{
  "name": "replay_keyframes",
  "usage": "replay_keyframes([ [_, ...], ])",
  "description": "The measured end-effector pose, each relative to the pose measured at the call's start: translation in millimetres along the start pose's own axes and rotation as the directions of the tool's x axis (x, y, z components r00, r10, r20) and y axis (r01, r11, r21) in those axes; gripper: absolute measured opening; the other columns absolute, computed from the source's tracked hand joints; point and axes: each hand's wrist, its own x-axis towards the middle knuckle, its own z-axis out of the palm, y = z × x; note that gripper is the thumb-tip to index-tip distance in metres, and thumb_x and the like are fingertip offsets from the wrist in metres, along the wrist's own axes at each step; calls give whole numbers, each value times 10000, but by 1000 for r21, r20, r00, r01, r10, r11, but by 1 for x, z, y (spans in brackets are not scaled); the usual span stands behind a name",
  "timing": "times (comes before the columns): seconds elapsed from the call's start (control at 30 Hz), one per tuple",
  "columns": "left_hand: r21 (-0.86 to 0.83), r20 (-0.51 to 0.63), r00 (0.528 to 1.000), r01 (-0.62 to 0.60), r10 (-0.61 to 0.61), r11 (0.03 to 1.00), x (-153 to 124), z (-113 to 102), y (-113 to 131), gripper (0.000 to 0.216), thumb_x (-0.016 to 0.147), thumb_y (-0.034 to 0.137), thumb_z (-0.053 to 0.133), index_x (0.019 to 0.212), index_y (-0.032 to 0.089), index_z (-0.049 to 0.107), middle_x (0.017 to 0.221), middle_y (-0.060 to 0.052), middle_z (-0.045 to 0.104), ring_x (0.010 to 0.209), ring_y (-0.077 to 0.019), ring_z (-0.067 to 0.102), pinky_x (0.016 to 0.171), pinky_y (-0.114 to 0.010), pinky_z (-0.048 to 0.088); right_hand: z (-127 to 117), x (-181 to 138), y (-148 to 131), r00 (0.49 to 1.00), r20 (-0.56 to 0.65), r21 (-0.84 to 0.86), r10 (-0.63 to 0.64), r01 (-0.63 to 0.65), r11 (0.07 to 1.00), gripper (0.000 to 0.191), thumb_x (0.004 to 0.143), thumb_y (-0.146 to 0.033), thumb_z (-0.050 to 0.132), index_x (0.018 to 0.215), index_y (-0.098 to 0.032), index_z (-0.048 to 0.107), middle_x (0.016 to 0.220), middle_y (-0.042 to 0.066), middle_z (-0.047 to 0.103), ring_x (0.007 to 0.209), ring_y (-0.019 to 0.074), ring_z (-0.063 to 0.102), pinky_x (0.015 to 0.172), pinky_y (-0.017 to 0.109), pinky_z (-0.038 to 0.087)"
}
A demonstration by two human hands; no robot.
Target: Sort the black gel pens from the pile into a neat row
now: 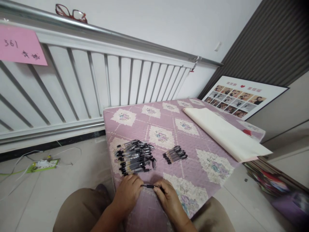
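Observation:
Near the front edge of the cloth-covered table, a black pen [150, 186] lies level between my two hands. My left hand [129, 191] is closed on its left end, and my right hand [167, 195] pinches the right end; the fingers cover both tips. Just beyond my left hand is a large heap of similar clear-barrelled pens with black ends [135, 156], lying mostly side by side. A smaller row of several pens [175, 154] rests farther right, apart from the heap.
The table has a purple flowered cloth [161, 120]. A folded cream sheet [217, 132] lies along its right side, before a photo board [241, 96]. Behind runs a white radiator [125, 77] with glasses [71, 13] above. A power strip [43, 165] with cables sits on the left floor.

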Motion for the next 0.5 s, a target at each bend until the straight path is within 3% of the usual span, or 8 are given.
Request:
replay_keyframes([
  [0.13,-26,-33,999,-22,21,999,-1,1,-1,109,922,173,489,919,210,592,930,-12,634,902,-208,547,826,-355,403,4,-1,4,999,-14,-64,-40,39,997,318,930,-350,458,669,-213,578,670,9,609,681,183,569,682,309,414],
  [0.27,-29,-53,998,-17,15,999,-1,1,-1,128,928,176,470,926,211,592,924,-16,635,898,-207,553,823,-356,411,5,-2,5,999,-46,-16,-14,13,1000,141,892,-319,528,944,-224,618,846,28,655,820,205,601,768,326,443],
  [0.33,-26,-51,999,-6,5,1000,-1,0,-1,130,925,176,471,927,213,595,927,-17,636,898,-207,554,819,-354,415,4,-3,4,998,-60,13,9,-9,1000,163,866,-294,563,1006,-217,593,891,35,647,859,207,600,790,325,449],
  [0.4,-30,-45,999,5,-6,1000,-1,0,0,122,919,175,482,923,215,597,932,-17,637,901,-207,554,820,-355,416,3,-2,2,999,-31,12,9,-9,1000,88,877,-280,543,906,-214,593,841,28,630,830,200,593,769,316,448],
  [0.5,-34,-38,999,13,-14,999,-1,-1,0,107,915,176,496,921,214,596,932,-14,636,901,-210,552,816,-358,417,1,0,-1,1000,7,-27,-19,19,999,213,913,-295,487,732,-214,566,742,19,598,754,191,574,714,306,437],
])
